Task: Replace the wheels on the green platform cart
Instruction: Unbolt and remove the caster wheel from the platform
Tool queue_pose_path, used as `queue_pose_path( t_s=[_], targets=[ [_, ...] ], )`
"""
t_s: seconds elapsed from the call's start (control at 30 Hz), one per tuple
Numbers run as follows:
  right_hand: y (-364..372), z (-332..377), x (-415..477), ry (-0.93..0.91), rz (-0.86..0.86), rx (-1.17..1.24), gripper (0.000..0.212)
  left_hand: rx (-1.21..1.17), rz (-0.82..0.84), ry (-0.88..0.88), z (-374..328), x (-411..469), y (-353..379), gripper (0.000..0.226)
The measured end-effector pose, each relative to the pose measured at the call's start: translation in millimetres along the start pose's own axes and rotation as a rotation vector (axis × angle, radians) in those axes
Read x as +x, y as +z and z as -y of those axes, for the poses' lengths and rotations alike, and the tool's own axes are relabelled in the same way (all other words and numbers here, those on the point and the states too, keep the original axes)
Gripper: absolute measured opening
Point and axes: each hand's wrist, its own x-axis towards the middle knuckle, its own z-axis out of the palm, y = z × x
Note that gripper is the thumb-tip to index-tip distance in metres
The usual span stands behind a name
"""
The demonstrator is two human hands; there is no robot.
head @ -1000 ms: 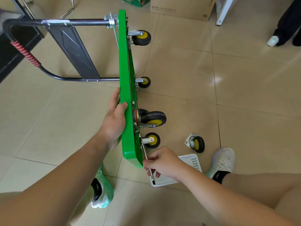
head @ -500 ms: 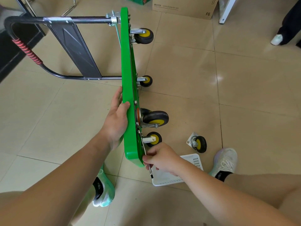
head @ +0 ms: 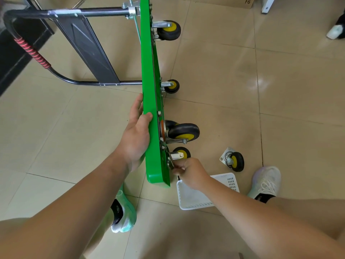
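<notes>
The green cart point(head: 149, 90) stands up on its long edge on the floor point(head: 280, 81), so its wheels stick out sideways to the right, where a hand can get at them. I think that is why it is tipped like this.

The left hand point(head: 136, 135) grips the top edge of the cart, with the thumb over the edge and the fingers flat on the left side. It looks like it is there to stop the cart from falling over.

The right hand point(head: 190, 172) is near the cart's closest corner. Its fingers are curled tight around a thin metal tool point(head: 172, 164), and the tool's end sits at the plate of the closest small wheel point(head: 182, 153). My guess is that it turns a bolt there, but the bolt is too small to see.

The cart is bright green and smooth. Its black handle point(head: 31, 51) with red wrap lies out to its left. The wheels are black with yellow middles. One big wheel point(head: 183, 131) sits just past the closest small one.

A loose wheel point(head: 234, 159) lies on the floor to the cart's right. A white basket point(head: 194, 197) sits by the cart's closest corner, maybe for small parts.
</notes>
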Motion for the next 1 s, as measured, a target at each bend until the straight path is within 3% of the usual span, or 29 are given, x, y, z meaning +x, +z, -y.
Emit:
queue_pose_path(
  t_s=[0.17, 0.37, 0.87, 1.0],
  targets=[
    [-3.6, -4.2, -31.8, 0.099, 0.028, 0.032, 0.01, 0.005, 0.005, 0.0, 1.6, -0.1, -0.9, 0.06],
    [-9.7, 29.2, -56.8, 0.131, 0.177, 0.071, 0.025, 0.002, -0.014, -0.001, -0.8, -2.5, -0.1, 0.057],
    [-18.2, 60.2, -62.7, 0.21, 0.276, 0.375, 0.008, 0.008, -0.008, 0.004, 0.6, -0.6, -0.7, 0.058],
    [-24.5, 66.3, -66.9, 0.22, 0.283, 0.419, 0.016, 0.019, 0.0, 0.007, 1.8, -0.2, -1.4, 0.058]
  ],
)
